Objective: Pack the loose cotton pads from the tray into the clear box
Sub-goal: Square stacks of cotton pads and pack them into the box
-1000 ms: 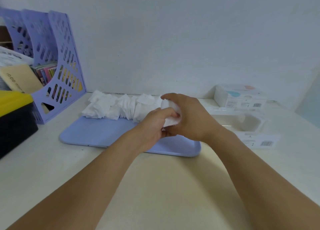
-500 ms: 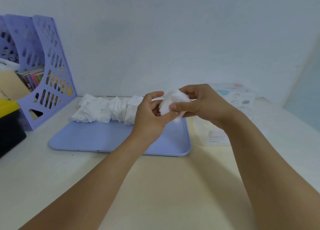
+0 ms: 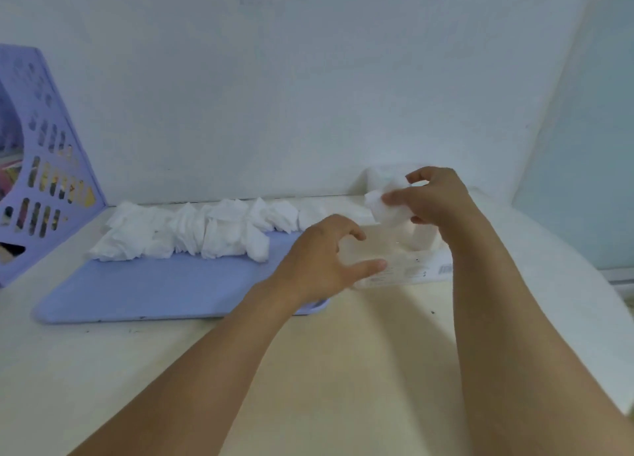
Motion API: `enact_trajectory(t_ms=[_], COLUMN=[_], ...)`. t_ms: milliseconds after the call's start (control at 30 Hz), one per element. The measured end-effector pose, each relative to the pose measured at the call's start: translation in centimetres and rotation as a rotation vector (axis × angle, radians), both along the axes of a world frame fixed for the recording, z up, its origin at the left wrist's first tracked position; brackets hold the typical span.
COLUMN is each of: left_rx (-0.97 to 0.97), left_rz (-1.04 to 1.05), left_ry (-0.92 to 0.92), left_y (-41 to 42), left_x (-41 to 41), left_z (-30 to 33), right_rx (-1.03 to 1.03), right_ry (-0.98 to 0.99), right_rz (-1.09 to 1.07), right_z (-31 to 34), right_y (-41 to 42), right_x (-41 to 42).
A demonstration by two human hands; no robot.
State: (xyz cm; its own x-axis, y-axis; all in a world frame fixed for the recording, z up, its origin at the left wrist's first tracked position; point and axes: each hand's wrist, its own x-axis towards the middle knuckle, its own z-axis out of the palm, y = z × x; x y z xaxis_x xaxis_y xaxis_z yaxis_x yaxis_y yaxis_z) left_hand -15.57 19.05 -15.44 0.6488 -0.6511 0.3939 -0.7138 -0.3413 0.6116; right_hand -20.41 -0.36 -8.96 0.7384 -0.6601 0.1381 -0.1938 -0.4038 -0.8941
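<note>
A row of loose white cotton pads point(image 3: 192, 232) lies along the far edge of the lilac tray point(image 3: 154, 290). My right hand point(image 3: 435, 198) pinches a small bunch of cotton pads point(image 3: 386, 208) in the air above the clear box point(image 3: 404, 266), which stands just right of the tray. My left hand point(image 3: 326, 260) hovers over the tray's right end with fingers curled apart and nothing in it, beside the box's left wall. My arms hide part of the box.
A lilac perforated file holder point(image 3: 41, 181) stands at the far left against the wall. A white carton point(image 3: 380, 177) sits behind the box, mostly hidden by my right hand. The pale tabletop point(image 3: 343, 369) stretches toward me.
The right hand has carried the bunch of pads rightward, away from the tray to above the box. The left hand let go of the bunch and dropped lower. The view has shifted right.
</note>
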Motion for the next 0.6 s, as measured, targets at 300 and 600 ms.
enact_trajectory(t_ms=[300,600], left_rx=[0.01,0.005], left_rz=[-0.109,-0.109], left_ry=[-0.101,-0.092], left_y=[0.9,0.9], left_x=[1.3,1.6], left_z=[-1.3,-1.7], right_rx=[-0.151,-0.383], right_ry=[0.146,0.4], right_rz=[0.018,-0.008], right_z=[-0.2,-1.8], right_y=[-0.3,0.3], right_x=[-0.1,1.1])
